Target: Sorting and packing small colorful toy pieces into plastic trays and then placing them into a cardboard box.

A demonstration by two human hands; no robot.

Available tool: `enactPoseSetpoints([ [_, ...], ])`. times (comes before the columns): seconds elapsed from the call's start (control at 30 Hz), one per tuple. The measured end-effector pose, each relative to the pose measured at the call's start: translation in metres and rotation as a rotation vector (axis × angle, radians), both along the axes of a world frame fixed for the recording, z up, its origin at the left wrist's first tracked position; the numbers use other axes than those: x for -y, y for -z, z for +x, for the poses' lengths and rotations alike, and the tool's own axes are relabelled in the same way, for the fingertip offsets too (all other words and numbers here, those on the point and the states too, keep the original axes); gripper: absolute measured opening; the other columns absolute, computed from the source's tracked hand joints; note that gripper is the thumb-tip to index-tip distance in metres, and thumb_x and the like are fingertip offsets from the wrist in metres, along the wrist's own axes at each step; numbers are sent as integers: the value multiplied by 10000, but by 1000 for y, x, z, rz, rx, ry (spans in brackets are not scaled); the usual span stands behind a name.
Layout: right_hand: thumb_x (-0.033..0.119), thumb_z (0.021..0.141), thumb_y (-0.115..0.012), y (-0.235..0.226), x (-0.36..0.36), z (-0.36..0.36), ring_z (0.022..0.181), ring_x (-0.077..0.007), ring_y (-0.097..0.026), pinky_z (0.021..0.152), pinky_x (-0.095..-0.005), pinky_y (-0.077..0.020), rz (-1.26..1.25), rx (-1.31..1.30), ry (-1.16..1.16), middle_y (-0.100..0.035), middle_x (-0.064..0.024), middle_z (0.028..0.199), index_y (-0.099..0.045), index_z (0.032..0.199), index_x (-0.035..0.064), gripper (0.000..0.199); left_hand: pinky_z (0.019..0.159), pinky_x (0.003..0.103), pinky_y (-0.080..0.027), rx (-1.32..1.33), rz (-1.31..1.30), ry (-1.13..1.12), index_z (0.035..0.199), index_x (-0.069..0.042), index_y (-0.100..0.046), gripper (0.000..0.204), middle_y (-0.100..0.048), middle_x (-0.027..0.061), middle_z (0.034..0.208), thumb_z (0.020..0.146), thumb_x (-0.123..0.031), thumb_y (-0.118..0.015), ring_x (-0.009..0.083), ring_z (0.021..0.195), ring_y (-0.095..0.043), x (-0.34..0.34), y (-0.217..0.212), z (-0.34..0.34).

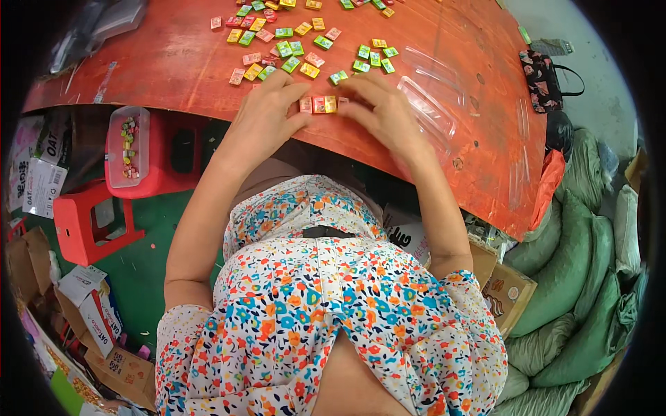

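Loose boxes [284, 32] are lying scattered on the red table [173, 62], just beyond both hands; one green box [338, 77] is sitting right by the right fingertips. Clear trays [427, 104] are lying just right of the right hand. Left of the left hand, a tub [116, 149] of more boxes is resting on a red stool [166, 170]. A bag [541, 82] and green sacks [576, 263] are lying well off to the right.

Counts: loose boxes are numbering over thirty, running off the top edge; trays, at least two; tub, one; red stools, two; bag, one. Row of boxes [320, 105]: four are showing, the rightmost partly covered.

Row is lying between the two hands. Left hand [267, 114] is curling half open, thumb and index flanking the left end box. Right hand [388, 114] is likewise bending half open around the right end. Can't tell whether either is gripping.
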State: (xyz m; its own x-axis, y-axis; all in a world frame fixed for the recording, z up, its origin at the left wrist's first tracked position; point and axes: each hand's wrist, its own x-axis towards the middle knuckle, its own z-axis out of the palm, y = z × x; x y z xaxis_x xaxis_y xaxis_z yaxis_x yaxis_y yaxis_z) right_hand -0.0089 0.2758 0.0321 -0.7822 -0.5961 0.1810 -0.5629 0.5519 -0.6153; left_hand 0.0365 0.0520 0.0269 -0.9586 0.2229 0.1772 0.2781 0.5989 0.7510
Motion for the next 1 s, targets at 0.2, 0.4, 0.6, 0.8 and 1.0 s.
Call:
enactPoseSetpoints([
  [0.2,83,821,-659,2,1,-41,949,-308,-596,843,-394,-491,166,-470,-176,-639,-109,1087,-658,1136,82,315,781,421,-512,-318,-318,-90,965,-7,-646,228,-603,134,932,805,-158,-703,307,919,-613,-10,1,-36],
  [0.4,105,834,-645,-7,-4,-24,959,-311,-599,827,-396,-486,270,-429,-87,-636,-107,1060,-648,1131,76,299,790,418,-517,-339,-479,-86,897,-13,-638,129,-622,138,893,807,-106,-639,302,914,-615,-19,8,-49],
  [0.6,193,864,-676,-1,-18,19,845,-313,-630,707,-388,-509,178,-203,106,-631,-115,958,-641,1119,47,295,760,437,-511,-367,-322,-77,878,-22,-628,119,-603,141,869,773,-78,-617,328,883,-604,-6,5,-39],
  [0.8,191,861,-674,-2,-20,7,867,-305,-623,718,-402,-507,139,-254,118,-636,-110,968,-644,1112,56,287,742,435,-503,-200,-239,-69,875,-17,-618,103,-577,126,857,781,-59,-624,326,861,-594,8,-8,7],
  [1.0,146,855,-646,3,-20,-30,907,-304,-611,766,-413,-498,293,-442,63,-635,-96,969,-644,1089,75,244,764,426,-508,-191,-204,-40,940,-15,-644,128,-597,125,905,824,-66,-625,318,891,-607,1,1,10],
])
